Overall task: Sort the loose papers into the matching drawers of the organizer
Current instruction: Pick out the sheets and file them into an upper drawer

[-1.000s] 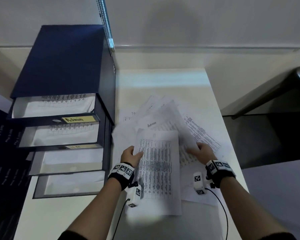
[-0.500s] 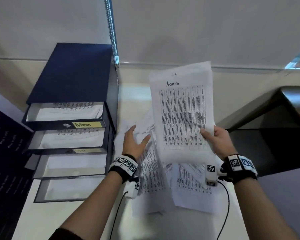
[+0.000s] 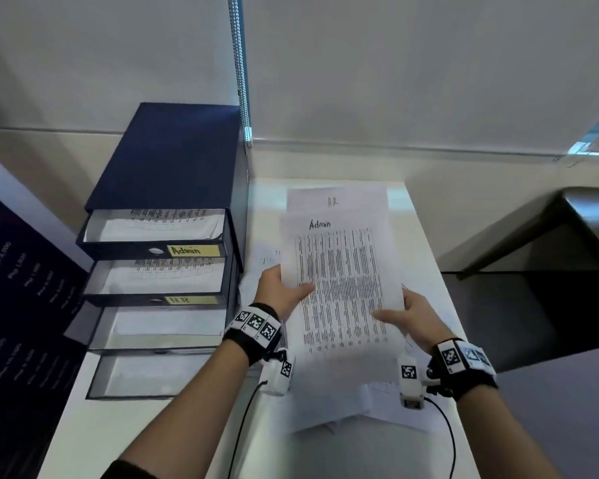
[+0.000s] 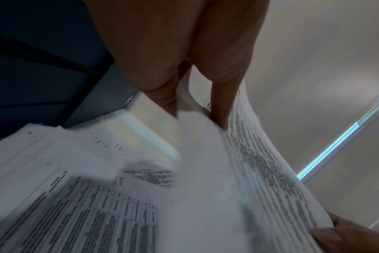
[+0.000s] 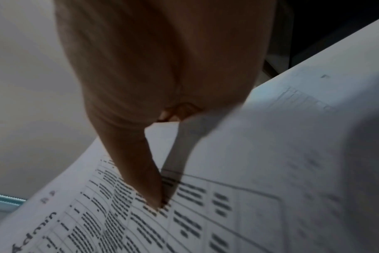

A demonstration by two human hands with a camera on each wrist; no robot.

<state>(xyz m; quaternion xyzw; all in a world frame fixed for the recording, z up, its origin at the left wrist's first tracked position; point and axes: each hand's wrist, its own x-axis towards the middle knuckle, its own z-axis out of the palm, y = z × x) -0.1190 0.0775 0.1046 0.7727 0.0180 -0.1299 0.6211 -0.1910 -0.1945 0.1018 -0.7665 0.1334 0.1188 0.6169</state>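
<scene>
I hold two sheets up over the table: a printed sheet headed "Admin" in front and a sheet headed "HR" behind it, showing above. My left hand pinches their left edge and my right hand pinches the right edge. In the left wrist view the left hand has its thumb on the printed face. In the right wrist view the right hand has its thumb on the Admin sheet. The dark blue organizer stands at the left with its drawers pulled out. Its top drawer is labelled Admin, the second HR.
Loose papers lie on the white table under my hands. The two lower drawers show no readable label. A dark board with price text is at the far left, a dark desk at the right, and a blind chain hangs behind the organizer.
My right hand lifted the Admin sheet off the pile. My left hand, open over the pile half a second ago, now grips the sheets' left edge. The sheets sit lower and more central.
</scene>
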